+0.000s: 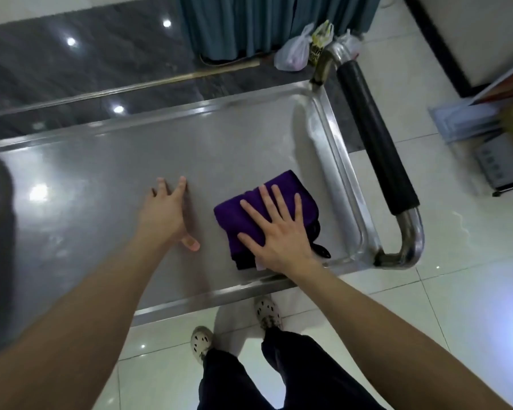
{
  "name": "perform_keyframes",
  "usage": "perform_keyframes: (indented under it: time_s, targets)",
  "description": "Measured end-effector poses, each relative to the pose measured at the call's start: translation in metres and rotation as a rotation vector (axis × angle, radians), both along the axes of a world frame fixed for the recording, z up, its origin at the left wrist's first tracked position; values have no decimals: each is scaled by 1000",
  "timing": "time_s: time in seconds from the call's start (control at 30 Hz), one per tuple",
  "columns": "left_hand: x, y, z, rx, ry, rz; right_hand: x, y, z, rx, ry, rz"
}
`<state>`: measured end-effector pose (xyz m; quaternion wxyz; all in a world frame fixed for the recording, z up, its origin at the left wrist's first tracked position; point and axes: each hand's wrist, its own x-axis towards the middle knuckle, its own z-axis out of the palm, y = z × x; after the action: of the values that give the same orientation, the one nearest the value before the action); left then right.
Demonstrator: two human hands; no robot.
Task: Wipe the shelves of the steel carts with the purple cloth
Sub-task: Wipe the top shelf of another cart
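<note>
The steel cart's top shelf point(107, 173) fills the middle of the view, with a raised rim all round. A folded purple cloth point(285, 190) lies on its right part, near the front rim. My right hand point(279, 232) lies flat on the cloth, fingers spread, pressing it onto the steel. My left hand point(166, 214) rests on the bare shelf just left of the cloth, fingers apart, holding nothing.
The cart's handle with a black grip point(376, 137) juts out at the right end. Plastic bags point(293, 51) and a teal curtain point(240, 22) stand behind the cart. Boxes and clutter point(486, 134) sit on the tiled floor at right. My feet point(267, 312) stand at the front rim.
</note>
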<state>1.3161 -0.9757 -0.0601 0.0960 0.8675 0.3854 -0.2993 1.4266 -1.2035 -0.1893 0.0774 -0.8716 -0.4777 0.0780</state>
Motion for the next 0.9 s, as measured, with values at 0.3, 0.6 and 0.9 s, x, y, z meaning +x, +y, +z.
perform_keyframes:
  time_s: [0.3,0.6,0.9]
  targets:
    - [-1,0,3,31,4,-42,131,27,7,-92,12,-347]
    - [4,11,-10,52,-26,-47,207,198,13,-82,43,-447]
    - [8,20,-13,40,15,-32,96,180,5,-70,29,-148]
